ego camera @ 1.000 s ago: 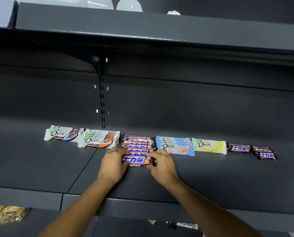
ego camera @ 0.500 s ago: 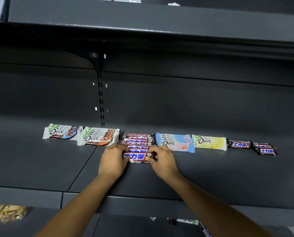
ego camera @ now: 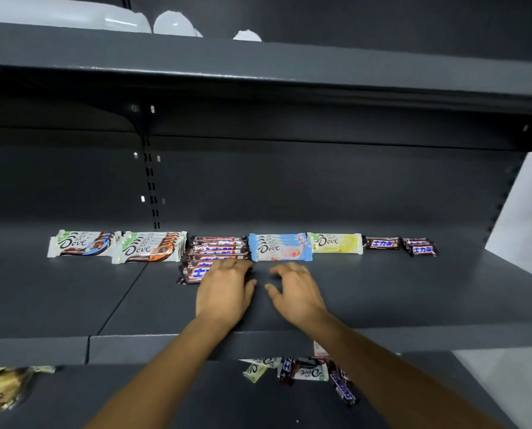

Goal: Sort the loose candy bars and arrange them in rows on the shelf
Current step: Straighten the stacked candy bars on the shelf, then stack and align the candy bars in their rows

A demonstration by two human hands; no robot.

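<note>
The left hand (ego camera: 224,289) lies over the front brown bar (ego camera: 193,274) and hides its right half, fingers fairly straight, pressing rather than clasping. That bar heads the brown row (ego camera: 216,247) on the shelf (ego camera: 397,298). The right hand (ego camera: 295,289) is just beside it, fingers spread and loosely bent, holding nothing. Below, the shelf lip cuts off a loose pile of bars (ego camera: 308,373)

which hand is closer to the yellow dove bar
Right. The right hand is in front of and left of the yellow Dove bar, not touching it; the left hand is farther left, resting on the front Snickers bar.
</note>
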